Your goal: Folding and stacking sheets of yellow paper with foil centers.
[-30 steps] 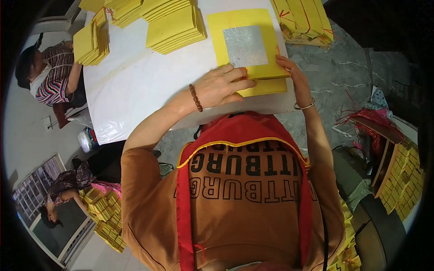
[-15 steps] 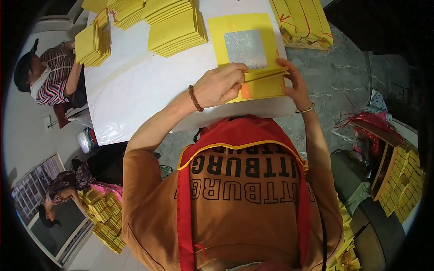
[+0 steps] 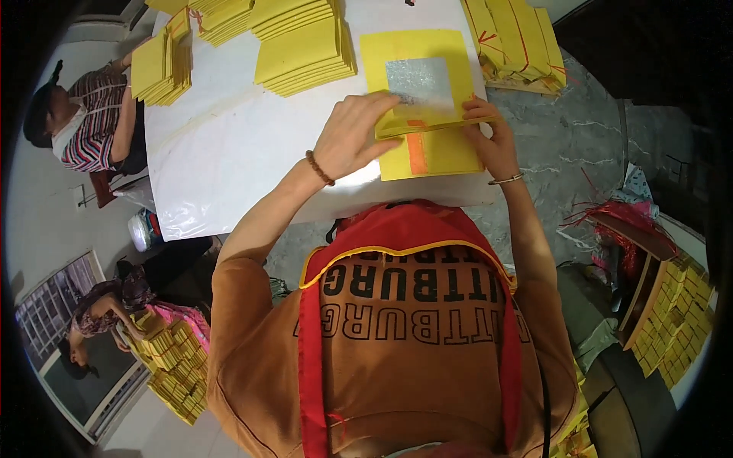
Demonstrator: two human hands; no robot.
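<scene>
1. The yellow paper lies at the near right edge of the white-covered bench, in front of the person, with a silver square on its upper part.
2. A raised folded edge crosses the yellow paper just below the silver square. Whether the parts above and below it are one piece, I cannot tell.
3. An orange strip runs down the lower part of the yellow paper.
4. The right hand has its grip closed on the right end of the folded edge, fingers above and thumb below.
5. The left hand has its grip loosely open at the left end, fingers above the folded edge and thumb below. Whether it touches the fold, I cannot tell.
6. Left of the yellow paper, a large yellow stack rests on the bench; a smaller yellow stack stands farther left.
7. A yellow bundle tied with red string lies beyond the bench's right edge.
</scene>
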